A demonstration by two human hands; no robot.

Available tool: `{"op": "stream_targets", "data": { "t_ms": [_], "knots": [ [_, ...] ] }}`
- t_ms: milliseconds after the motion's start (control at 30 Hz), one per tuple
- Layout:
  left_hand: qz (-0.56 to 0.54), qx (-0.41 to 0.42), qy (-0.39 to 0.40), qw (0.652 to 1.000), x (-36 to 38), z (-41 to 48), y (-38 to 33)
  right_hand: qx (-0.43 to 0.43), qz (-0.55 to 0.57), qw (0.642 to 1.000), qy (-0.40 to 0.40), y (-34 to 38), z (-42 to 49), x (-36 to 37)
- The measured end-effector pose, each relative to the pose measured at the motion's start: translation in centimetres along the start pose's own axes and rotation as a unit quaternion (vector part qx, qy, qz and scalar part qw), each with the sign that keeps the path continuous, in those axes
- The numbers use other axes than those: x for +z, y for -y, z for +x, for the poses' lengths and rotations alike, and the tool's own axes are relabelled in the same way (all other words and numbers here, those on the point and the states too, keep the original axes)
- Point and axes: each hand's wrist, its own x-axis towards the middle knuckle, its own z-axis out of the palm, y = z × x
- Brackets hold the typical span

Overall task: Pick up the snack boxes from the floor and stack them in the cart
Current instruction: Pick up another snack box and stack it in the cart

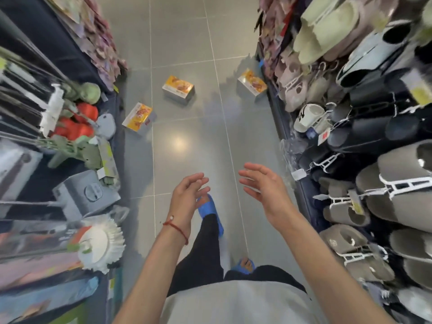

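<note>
Three yellow-orange snack boxes lie on the grey tiled aisle floor ahead of me. The left box [138,116] lies close to the left shelf base, the middle box [178,89] sits mid-aisle, and the right box [252,84] rests against the right rack's foot. My left hand [189,192], with a red cord at the wrist, and my right hand [261,183] are both raised in front of me, fingers relaxed, palms facing each other, holding nothing. Both hands are well short of the boxes. No cart is in view.
The aisle is narrow. Cleaning tools, mop heads [100,245] and a grey bucket [84,195] line the left shelf. Hanging slippers [383,190] crowd the right rack. My feet in blue slippers [210,212] stand on the floor below my hands.
</note>
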Motion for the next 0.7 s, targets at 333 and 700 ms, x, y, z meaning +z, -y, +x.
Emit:
{"op": "stream_targets", "data": {
  "t_ms": [333,700],
  "knots": [
    [0.000,0.008,-0.018,1.000,-3.0,15.7,-14.6,0.018,-0.009,1.000,0.002,10.1,14.2,11.2],
    [-0.004,-0.021,-0.049,0.999,-3.6,31.5,-26.6,0.048,-0.013,0.999,0.011,19.9,30.0,20.0]
  ]
}}
